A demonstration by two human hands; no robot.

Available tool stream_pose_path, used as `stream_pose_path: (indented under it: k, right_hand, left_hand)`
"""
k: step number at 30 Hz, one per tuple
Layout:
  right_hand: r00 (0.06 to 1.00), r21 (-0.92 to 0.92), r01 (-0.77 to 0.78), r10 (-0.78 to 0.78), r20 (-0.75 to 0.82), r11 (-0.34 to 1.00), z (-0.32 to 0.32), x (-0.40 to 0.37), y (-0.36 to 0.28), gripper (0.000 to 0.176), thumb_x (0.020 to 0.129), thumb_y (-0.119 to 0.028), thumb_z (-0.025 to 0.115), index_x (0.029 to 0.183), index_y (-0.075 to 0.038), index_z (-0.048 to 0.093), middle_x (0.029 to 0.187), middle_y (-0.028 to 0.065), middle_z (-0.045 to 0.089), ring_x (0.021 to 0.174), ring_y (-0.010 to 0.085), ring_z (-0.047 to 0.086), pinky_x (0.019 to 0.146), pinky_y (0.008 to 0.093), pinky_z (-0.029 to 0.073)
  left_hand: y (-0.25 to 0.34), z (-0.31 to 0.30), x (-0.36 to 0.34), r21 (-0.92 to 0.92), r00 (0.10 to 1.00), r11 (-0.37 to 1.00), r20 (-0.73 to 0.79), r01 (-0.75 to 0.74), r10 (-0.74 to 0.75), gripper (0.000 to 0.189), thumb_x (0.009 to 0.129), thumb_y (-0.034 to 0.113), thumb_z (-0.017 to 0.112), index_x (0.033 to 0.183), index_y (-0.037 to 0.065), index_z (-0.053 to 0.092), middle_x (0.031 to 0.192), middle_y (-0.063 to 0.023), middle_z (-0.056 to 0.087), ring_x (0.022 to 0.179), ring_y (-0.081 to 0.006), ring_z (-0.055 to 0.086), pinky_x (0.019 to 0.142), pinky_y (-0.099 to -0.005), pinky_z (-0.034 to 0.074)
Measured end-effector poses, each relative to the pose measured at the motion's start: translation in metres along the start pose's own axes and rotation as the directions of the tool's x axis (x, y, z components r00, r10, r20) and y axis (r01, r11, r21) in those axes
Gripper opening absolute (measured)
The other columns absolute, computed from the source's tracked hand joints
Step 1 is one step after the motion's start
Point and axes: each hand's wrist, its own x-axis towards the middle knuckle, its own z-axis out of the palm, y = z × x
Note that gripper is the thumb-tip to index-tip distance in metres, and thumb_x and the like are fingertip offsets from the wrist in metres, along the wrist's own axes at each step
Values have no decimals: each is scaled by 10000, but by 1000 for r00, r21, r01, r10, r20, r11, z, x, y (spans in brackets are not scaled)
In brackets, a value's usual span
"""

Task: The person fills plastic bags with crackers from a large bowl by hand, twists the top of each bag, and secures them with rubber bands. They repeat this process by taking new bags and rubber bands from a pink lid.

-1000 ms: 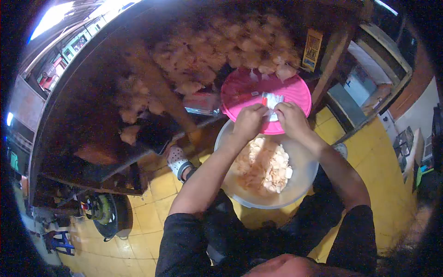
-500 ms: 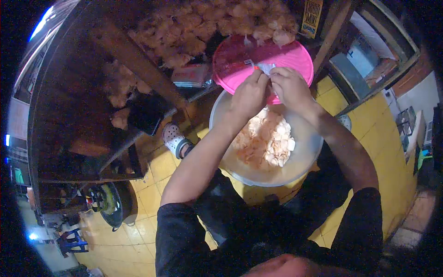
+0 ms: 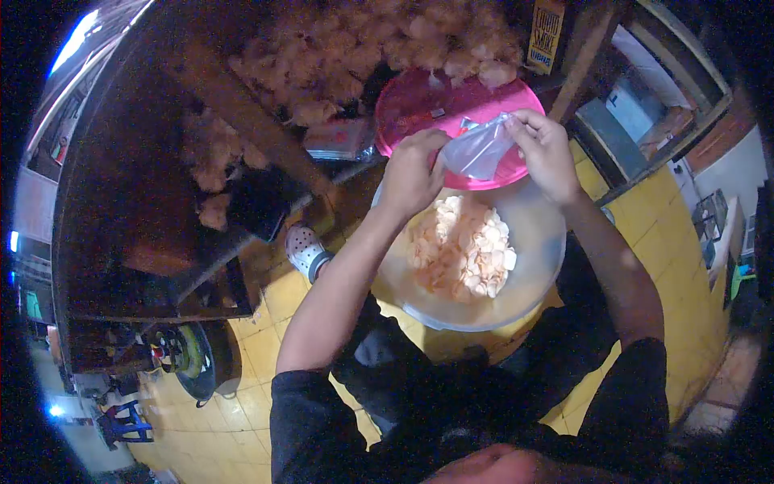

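My left hand (image 3: 411,173) and my right hand (image 3: 546,149) both grip a small clear plastic bag (image 3: 479,150) and hold it stretched between them. The bag hangs above the far rim of a large pale bowl (image 3: 538,274) that holds a heap of pale orange and white crackers (image 3: 463,250). A pink round tray (image 3: 419,109) lies just behind the bag, with a small packet on it.
Many filled bags of crackers (image 3: 355,48) hang or lie on the dark wooden table (image 3: 153,177) behind. A foot in a white perforated clog (image 3: 305,248) stands on the yellow tiled floor (image 3: 266,339). A yellow sign (image 3: 547,26) is fixed to a post.
My hands have drawn apart and lifted the plastic bag off the pink tray; it now hangs spread between them. My right hand moved to the right.
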Motion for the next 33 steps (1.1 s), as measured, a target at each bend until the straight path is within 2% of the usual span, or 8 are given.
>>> stream_pose_path:
  k: [11, 15, 19, 24, 25, 29, 31, 33]
  right_hand:
    - [984, -23, 102, -97, 150, 995, 13, -3, -1, 242, 920, -104, 623, 1130, 8, 584, 922, 67, 677, 826, 103, 624, 735, 257, 489]
    - [869, 78, -246, 184, 459, 966, 18, -13, -2, 500, 885, -53, 642, 1348, -28, 457, 1033, 75, 640, 914, 122, 612, 803, 271, 496]
    - [756, -22, -357, 303, 580, 934, 24, -11, 7, 364, 849, -49, 671, 1203, -5, 595, 1003, 83, 656, 910, 146, 627, 790, 286, 507]
    - [966, -494, 110, 24, 259, 863, 40, -11, 1, 135, 821, -125, 726, 844, 4, 691, 713, 51, 672, 688, 100, 626, 666, 276, 500]
    - [964, -494, 102, 37, 263, 863, 45, -14, -5, 135, 821, -125, 726, 844, 4, 691, 713, 51, 672, 688, 100, 626, 666, 276, 500]
    - [950, -445, 76, 71, 304, 893, 70, -23, -6, 155, 825, -114, 718, 916, 5, 677, 735, 41, 670, 707, 85, 625, 628, 263, 490]
    - [906, 210, -227, 127, 404, 951, 86, -35, -7, 165, 864, -149, 688, 900, 4, 639, 705, 32, 638, 587, 115, 552, 551, 276, 460]
    - [912, 171, -268, 192, 363, 948, 91, -36, -5, 104, 887, -73, 649, 944, 10, 620, 760, 17, 647, 613, 79, 557, 533, 226, 442]
  left_hand:
    - [26, -47, -13, -629, 870, 684, -24, 370, -493, 212, 949, 181, 594, 1008, 1, 690, 900, 10, 659, 784, -47, 547, 706, -214, 445]
    - [22, -66, -24, -749, 738, 563, -151, 349, -658, 241, 947, 208, 608, 912, -17, 689, 786, 1, 647, 663, -43, 536, 594, -203, 429]
    - [-5, -78, -43, -561, 724, 669, -170, 487, -669, 253, 921, 232, 644, 966, -17, 650, 787, -4, 627, 664, -76, 530, 622, -223, 437]
    - [30, -94, -52, 167, 808, 934, -563, 316, -172, 231, 832, 152, 677, 964, 10, 551, 870, -101, 586, 839, -213, 550, 754, -345, 436]
    - [43, -94, -53, 397, 856, 893, -517, 212, 27, 191, 825, 127, 661, 923, 11, 545, 854, -113, 576, 863, -234, 552, 786, -362, 433]
    - [66, -52, -68, -247, 920, 921, -178, 302, -350, 239, 789, 119, 732, 860, 11, 530, 731, -79, 581, 615, -172, 570, 569, -308, 464]
    - [70, -49, -69, -243, 868, 837, 56, 491, -493, 330, 792, 191, 785, 870, 23, 512, 798, -51, 579, 731, -113, 555, 637, -266, 466]
    - [61, -45, -72, -244, 883, 853, 22, 460, -470, 362, 774, 214, 804, 877, 20, 516, 807, -56, 592, 739, -115, 563, 641, -266, 472]
